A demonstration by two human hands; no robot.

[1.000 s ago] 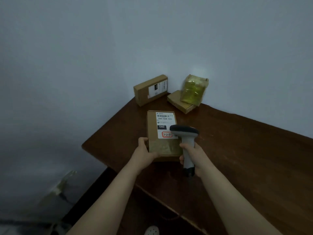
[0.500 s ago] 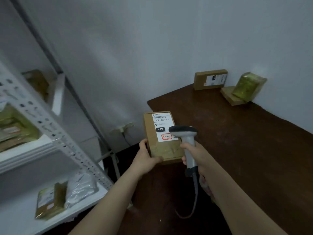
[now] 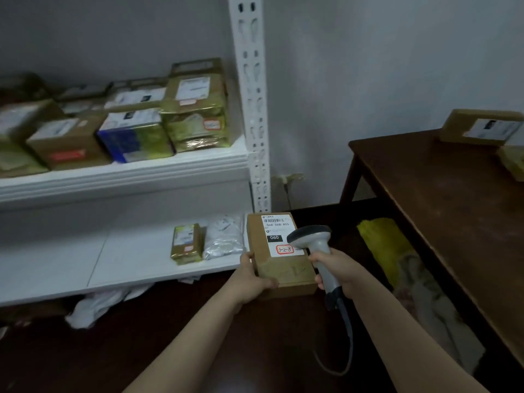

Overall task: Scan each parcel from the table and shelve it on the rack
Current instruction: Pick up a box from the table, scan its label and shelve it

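My left hand grips the near left corner of a brown cardboard parcel with a white barcode label marked 060, held in the air between rack and table. My right hand holds a grey handheld scanner by its handle, its head over the parcel's label. A cable hangs from the scanner. The white rack stands to the left, and the parcel's far end is close to the lower shelf's right end. The dark wooden table is at the right.
The upper shelf carries several taped boxes. On the lower shelf lie a small yellow-taped parcel and a silver bag. A labelled box and another parcel sit on the table. A yellow bundle lies under the table.
The view has swung left from the table to the rack. The parcel has left the table and travelled with both hands towards the lower shelf; the scanner stays over its label.
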